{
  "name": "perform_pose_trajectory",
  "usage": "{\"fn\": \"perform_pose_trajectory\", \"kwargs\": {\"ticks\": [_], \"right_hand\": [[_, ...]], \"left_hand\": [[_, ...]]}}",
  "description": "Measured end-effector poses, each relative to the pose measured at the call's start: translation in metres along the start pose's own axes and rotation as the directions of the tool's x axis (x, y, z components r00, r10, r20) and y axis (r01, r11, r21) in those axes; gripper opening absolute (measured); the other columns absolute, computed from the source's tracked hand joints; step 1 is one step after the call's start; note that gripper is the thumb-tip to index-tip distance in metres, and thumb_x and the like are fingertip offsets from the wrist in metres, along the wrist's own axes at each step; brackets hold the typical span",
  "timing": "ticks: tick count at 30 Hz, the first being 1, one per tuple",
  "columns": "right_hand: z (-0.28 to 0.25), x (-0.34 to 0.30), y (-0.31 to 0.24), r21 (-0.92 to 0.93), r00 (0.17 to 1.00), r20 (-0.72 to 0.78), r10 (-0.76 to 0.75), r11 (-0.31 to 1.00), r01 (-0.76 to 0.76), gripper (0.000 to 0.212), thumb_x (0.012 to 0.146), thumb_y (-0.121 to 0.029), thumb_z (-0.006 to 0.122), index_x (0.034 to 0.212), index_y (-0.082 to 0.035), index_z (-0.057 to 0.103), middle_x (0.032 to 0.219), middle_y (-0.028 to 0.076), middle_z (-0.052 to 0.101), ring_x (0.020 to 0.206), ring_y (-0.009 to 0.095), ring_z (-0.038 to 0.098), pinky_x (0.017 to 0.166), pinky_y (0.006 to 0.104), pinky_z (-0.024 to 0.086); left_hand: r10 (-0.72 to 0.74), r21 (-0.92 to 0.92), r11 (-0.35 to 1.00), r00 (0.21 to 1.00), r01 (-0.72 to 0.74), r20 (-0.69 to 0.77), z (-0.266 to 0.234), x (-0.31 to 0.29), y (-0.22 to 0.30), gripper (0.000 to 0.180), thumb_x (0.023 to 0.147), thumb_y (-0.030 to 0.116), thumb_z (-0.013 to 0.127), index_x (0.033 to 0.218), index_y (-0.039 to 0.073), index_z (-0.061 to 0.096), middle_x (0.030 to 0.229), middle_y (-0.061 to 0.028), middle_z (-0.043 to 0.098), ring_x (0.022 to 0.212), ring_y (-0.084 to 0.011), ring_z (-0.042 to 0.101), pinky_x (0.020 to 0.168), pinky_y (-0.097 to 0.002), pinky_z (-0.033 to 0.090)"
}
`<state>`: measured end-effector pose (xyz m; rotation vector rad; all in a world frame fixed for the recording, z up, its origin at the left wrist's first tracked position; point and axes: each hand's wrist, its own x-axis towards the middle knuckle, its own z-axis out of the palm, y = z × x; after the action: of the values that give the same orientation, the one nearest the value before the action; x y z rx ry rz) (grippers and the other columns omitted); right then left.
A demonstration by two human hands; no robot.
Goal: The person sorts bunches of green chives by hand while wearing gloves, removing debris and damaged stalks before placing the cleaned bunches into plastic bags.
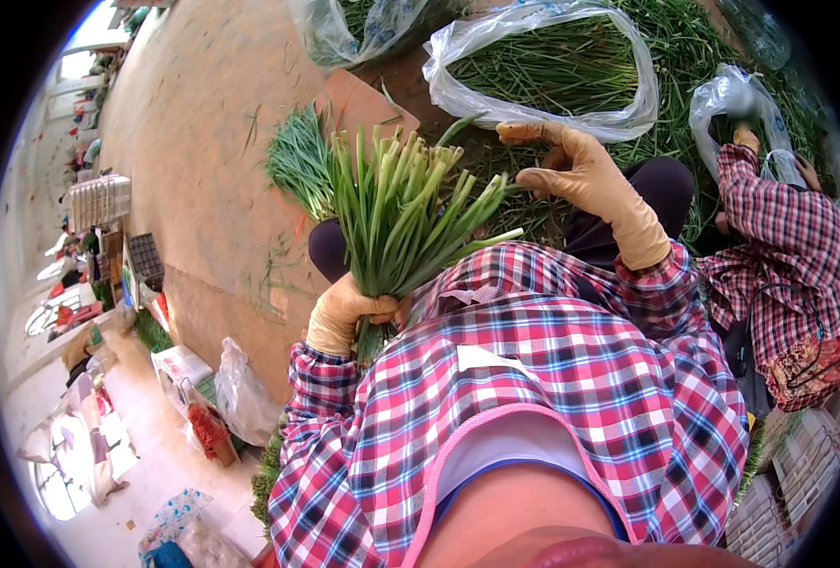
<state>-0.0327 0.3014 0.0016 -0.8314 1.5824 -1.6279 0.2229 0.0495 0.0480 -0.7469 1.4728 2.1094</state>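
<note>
My left hand, in a tan glove, is wrapped round a thick bunch of long green stalks, possibly a leafy onion-type vegetable. Their pale, blunt ends fan out upward, while the lower part hangs below my fist against my shirt. To the right of the bunch, my gloved right hand is raised with thumb and fingers apart. One stalk's tip comes close to the thumb; I see no stalk gripped there. Just beyond the bunch on the left lies a pile of thinner green leaves on the floor.
An open clear plastic bag full of green stalks lies ahead, amid loose greens. Another filled bag is at the far edge. At right, a person in a checked shirt reaches into a bag. A white box stands at left.
</note>
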Motion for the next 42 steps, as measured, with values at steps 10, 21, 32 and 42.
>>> {"fn": "perform_pose_trajectory", "kwargs": {"ticks": [10,21,32,42], "right_hand": [[-0.009,0.003,-0.013,-0.200,0.957,0.265,-0.121,0.964,0.178,0.052,0.089,-0.008,0.067,0.138,-0.009,0.051,0.114,0.004,0.066,0.079,0.008,0.058,0.070,0.0223,0.050],[-0.003,0.006,-0.021,-0.418,0.965,0.140,-0.223,0.870,0.262,0.026,0.081,-0.028,0.077,0.081,-0.003,0.073,0.079,0.006,0.060,0.076,0.019,0.062,0.067,0.0308,0.050],[-0.119,0.014,0.049,-0.714,0.918,-0.366,-0.154,0.679,-0.170,0.021,0.082,-0.023,0.075,0.094,-0.006,0.071,0.097,0.004,0.065,0.079,0.014,0.063,0.070,0.0290,0.053],[0.000,0.023,0.025,-0.520,0.799,0.296,-0.524,0.613,0.595,0.027,0.072,-0.021,0.080,0.098,-0.015,0.073,0.088,0.001,0.065,0.080,0.024,0.060,0.070,0.0342,0.052]], "left_hand": [[0.035,0.248,0.966,0.987,-0.074,0.157,0.006,0.030,0.004,0.042,0.077,0.002,0.076,0.115,-0.002,0.059,0.083,-0.0087,0.069,0.059,-0.0097,0.055,0.048,-0.0220,0.040],[-0.107,0.517,0.853,0.993,0.068,0.046,0.005,0.040,0.011,0.032,0.077,0.007,0.076,0.108,0.001,0.066,0.087,-0.0055,0.071,0.069,-0.0082,0.060,0.057,-0.0230,0.047],[0.194,0.787,0.617,0.969,0.001,-0.153,-0.005,0.047,0.008,0.046,0.078,0.012,0.073,0.122,0.004,0.062,0.099,-0.0127,0.071,0.087,-0.0202,0.067,0.081,-0.0304,0.052],[0.431,0.994,0.046,0.896,0.095,-0.105,0.009,0.054,0.023,0.072,0.079,0.012,0.069,0.144,0.029,0.042,0.089,-0.0098,0.063,0.081,-0.0304,0.064,0.069,-0.0404,0.051]]}}
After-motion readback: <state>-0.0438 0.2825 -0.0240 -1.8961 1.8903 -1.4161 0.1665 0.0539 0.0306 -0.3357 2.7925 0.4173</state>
